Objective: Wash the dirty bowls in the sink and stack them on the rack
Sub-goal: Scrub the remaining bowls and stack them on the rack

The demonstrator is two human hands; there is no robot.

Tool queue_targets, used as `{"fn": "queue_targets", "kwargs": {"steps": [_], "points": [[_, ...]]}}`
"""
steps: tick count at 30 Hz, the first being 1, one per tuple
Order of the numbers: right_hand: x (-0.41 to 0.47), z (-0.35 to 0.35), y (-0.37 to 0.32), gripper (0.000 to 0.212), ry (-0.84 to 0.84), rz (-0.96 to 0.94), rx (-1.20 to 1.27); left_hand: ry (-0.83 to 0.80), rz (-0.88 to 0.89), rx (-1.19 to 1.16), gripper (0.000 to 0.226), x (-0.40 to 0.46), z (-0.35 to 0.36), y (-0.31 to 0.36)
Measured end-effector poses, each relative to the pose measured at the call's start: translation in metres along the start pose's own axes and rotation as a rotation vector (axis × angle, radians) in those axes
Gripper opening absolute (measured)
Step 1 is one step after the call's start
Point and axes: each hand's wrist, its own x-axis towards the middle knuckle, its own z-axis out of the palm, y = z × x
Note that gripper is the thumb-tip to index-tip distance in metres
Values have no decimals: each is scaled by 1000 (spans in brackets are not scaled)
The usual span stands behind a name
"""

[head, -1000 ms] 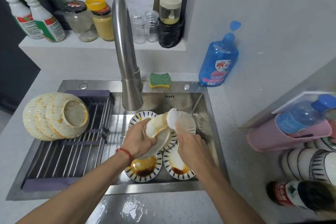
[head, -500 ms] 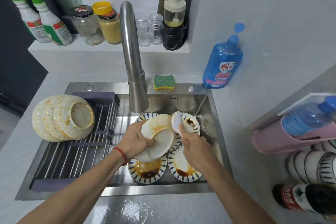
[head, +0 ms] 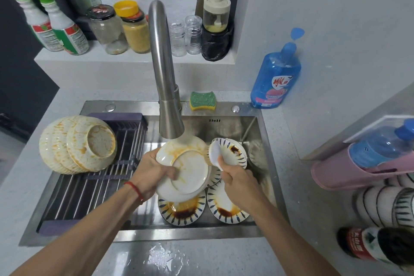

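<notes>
1. Cream and orange-streaked, the bowl point(head: 186, 170) being washed hangs over the steel sink point(head: 266, 132), its underside and foot ring turned up toward the camera, just below the faucet spout point(head: 170, 123).
2. The left hand point(head: 152, 172) grips this bowl by its left rim, thumb curled across the underside and the other fingers hidden beneath.
3. The right hand point(head: 235, 177) is curled around the handle of a white scrub brush point(head: 214, 154), whose bristled head touches the bowl's right edge.
4. Done, as far as can be judged: three mottled bowls point(head: 78, 144) lie nested on their sides at the far left end of the roll-up rack point(head: 94, 188). They carry orange marbling, and whether that is glaze or residue cannot be told.
5. Left: at least three blue-patterned dishes point(head: 181, 210) with dark sauce sit in the basin, plus the one in hand, so the task looks somewhere near its middle.
6. Against the frame half a second earlier, the bowl has turned flatter, showing more of its base, and sits closer under the spout. A faint mist shows there now, though whether water runs is unclear.
7. The brush has shifted from the bowl's upper rim to its right side. The grips of both hands look unchanged, and the rack stack has not moved.
</notes>
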Motion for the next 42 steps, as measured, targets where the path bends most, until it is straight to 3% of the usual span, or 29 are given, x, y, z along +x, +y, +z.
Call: {"fn": "queue_targets", "kwargs": {"steps": [14, 18, 21, 30, 34, 37, 42], "points": [[-6, 14, -3, 50, -11, 32, -51, 129, -87, -353, 75, -3, -5, -11], [-14, 23, -6, 51, -45, 9, -98, 153, -131, -438, 69, -6, 1, -13], [-12, 27, -1, 50, -2, 45, -70, 158, -157, -508, 79, -6, 3, -17], [-28, 43, -13, 59, -4, -21, -154, 216, -216, -651, 81, -3, 12, -21], [-25, 51, -8, 66, 45, -2, -174, 225, -238, -685, 56, -5, 23, -19], [-37, 61, -14, 78, -15, -38, -252, 245, -246, -730, 43, -5, 31, -17], [-35, 59, -12, 81, 61, -32, -311, 315, -245, -789, 55, -6, 40, -20]]}}
